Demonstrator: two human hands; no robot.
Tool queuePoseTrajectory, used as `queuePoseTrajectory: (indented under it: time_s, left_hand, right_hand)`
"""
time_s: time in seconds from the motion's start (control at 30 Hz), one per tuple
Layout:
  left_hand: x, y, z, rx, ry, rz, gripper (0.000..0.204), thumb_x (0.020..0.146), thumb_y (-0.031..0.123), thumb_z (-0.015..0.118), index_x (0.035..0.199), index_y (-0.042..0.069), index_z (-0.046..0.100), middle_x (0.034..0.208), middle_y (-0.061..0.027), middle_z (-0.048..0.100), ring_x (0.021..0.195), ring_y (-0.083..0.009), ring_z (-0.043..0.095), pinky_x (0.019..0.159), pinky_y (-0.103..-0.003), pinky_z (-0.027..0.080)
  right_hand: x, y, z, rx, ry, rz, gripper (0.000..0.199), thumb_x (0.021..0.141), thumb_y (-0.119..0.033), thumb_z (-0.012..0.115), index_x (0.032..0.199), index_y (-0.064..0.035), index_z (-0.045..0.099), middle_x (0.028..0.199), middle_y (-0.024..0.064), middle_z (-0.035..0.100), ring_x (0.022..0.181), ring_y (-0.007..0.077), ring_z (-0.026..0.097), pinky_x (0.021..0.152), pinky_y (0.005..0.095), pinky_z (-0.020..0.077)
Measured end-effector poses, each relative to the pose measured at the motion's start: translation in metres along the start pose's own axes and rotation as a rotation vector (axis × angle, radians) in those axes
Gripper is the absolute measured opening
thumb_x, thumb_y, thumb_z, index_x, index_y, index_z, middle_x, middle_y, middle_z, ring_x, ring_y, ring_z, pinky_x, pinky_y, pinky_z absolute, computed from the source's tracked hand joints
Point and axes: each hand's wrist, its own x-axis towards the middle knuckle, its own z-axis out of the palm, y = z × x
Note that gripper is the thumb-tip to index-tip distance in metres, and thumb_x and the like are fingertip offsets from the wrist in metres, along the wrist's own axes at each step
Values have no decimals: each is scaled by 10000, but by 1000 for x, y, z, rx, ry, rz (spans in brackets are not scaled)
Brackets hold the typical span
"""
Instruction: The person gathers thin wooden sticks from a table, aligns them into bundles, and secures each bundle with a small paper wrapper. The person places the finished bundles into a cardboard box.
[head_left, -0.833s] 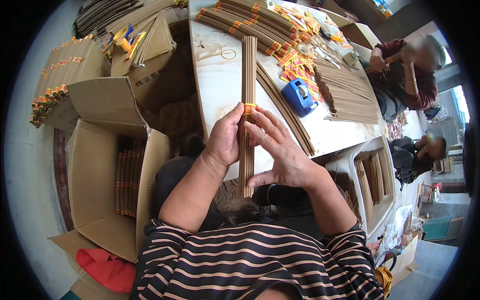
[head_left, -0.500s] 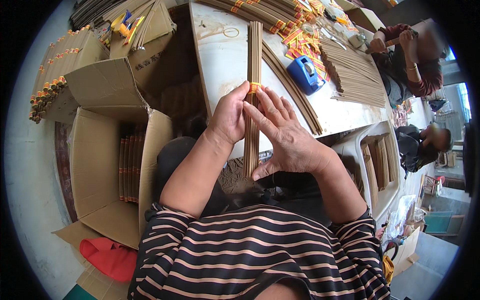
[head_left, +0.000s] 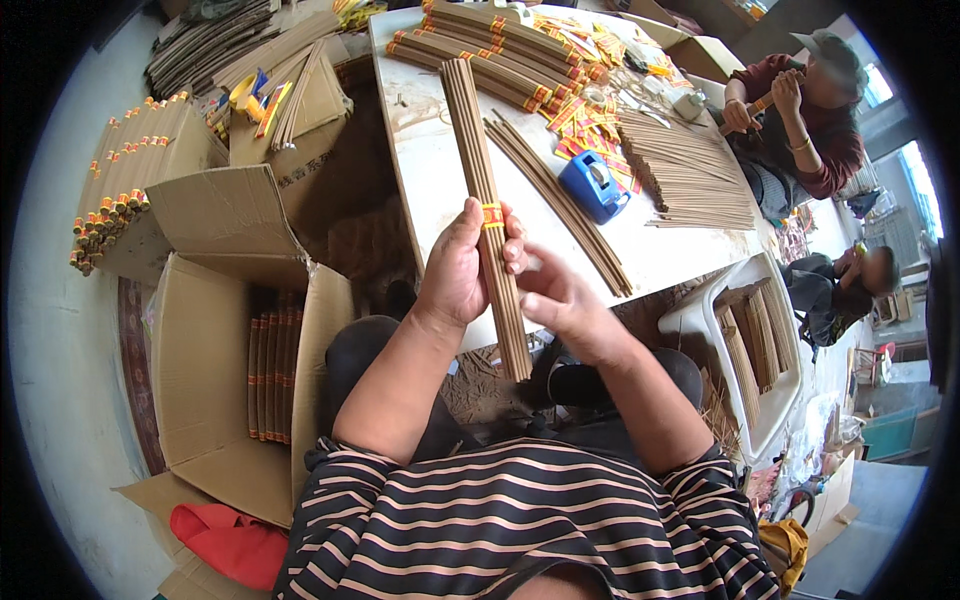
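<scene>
The left hand (head_left: 458,270) grips a slim bundle of brown sticks (head_left: 475,165), thumb along one side and fingertips wrapped round to the other. The sticks are thin, straight and dull-surfaced, packed into a long ridged column, and a red-and-yellow band (head_left: 492,215) circles it near the middle, by the left thumb. The bundle slants, its top leaning left above the table (head_left: 420,165) and its lower end out past the table's edge. The right hand (head_left: 568,300) is loosely open beside the lower half, fingers half curled and thumb toward the sticks (it is blurred, so I cannot tell whether it touches them). On the smooth white tabletop, smudged with brown, a narrow row of loose sticks (head_left: 565,215) lies diagonally near a glossy blue tape dispenser (head_left: 595,187), rounded and chunky. Beyond are a broad, flat spread of sticks (head_left: 690,170), a scatter of red-and-yellow labels (head_left: 585,125) and a stack of banded bundles (head_left: 480,65). To the left, a cardboard box (head_left: 210,370) with its flaps spread holds dark bundles (head_left: 272,375) side by side; soft, crumpled red cloth (head_left: 230,545) lies beside it. To the right, more sticks (head_left: 745,350) fill part of a white, round-cornered bin (head_left: 690,318).
</scene>
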Motion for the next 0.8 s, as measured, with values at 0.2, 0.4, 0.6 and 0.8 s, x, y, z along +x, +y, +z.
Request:
queuePoseTrajectory:
  time_s: [0.2, 0.4, 0.6, 0.8]
  left_hand:
    - [-8, -4, 12, 344, 30, 102, 270, 876, 298, 572, 911, 41, 499, 756, -58, 534, 641, -145, 546, 596, -299, 489]
    - [-11, -13, 8, 463, 154, 159, 187, 875, 185, 580, 897, 59, 445, 660, -30, 500, 549, -107, 526, 514, -244, 477]
    - [-9, -5, 43, 629, 35, 348, 200, 847, 140, 615, 933, 57, 454, 715, -33, 524, 578, -116, 548, 538, -265, 492]
    - [-10, 21, 142, 919, -115, 615, 197, 822, 74, 633, 924, 49, 465, 697, -29, 531, 574, -105, 546, 527, -240, 476]
  right_hand:
    - [-1, 10, 22, -174, 47, 361, 301, 824, -171, 616, 987, 16, 446, 700, 53, 563, 576, 139, 569, 558, 248, 476]
    - [-2, 47, 22, -936, 414, 136, 353, 809, -172, 580, 1037, 51, 430, 750, 211, 582, 680, 295, 607, 623, 349, 475]
    - [-15, 43, 16, -954, 412, -22, 317, 822, -236, 583, 963, -27, 390, 711, 272, 570, 696, 462, 565, 610, 480, 449]
    - [-7, 13, 16, -929, 444, -396, 323, 783, -216, 664, 938, -43, 439, 660, 188, 565, 619, 376, 585, 551, 404, 456]
